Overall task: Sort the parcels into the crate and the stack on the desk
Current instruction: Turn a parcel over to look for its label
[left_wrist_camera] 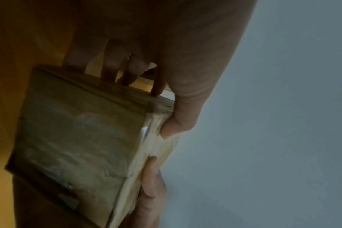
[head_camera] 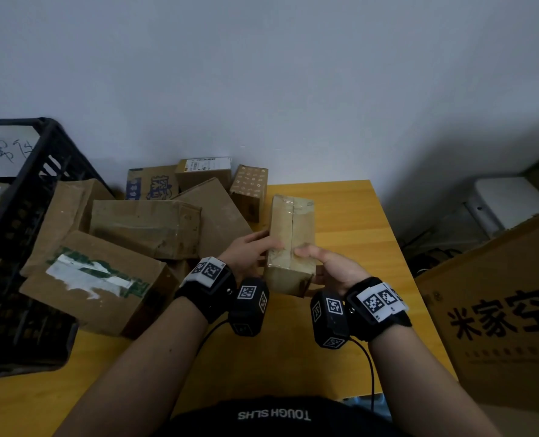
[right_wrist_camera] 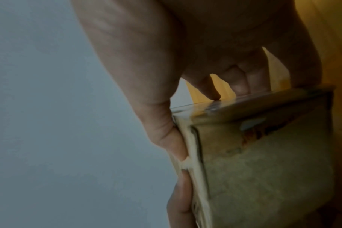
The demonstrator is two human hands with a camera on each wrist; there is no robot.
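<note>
Both hands are on one taped parcel over the yellow desk, and right away there's plenty we can't see: its underside and far end are out of sight from the head view, and whether it's resting on the desk or lifted clear can't be told. The left hand grips its left side, thumb on the taped top, fingers wrapped round the flank; the right hand holds the right side the same way, thumb laid on top near the seam. The two thumb tips almost meet there. From the left wrist the fingers hook over the far edge of the parcel; from the right wrist the fingers do likewise on the parcel, though both views are dim and blurred, with any label unreadable. So the parcel sits squarely between the palms, its long axis pointing away from the person. Just left, a heap of cardboard parcels crowds the desk, touching one another, the nearest just beside the left hand. Further left the black crate stands, cut off by the frame. To the right there's bare desk up to the edge, then a large printed carton, also cropped.
</note>
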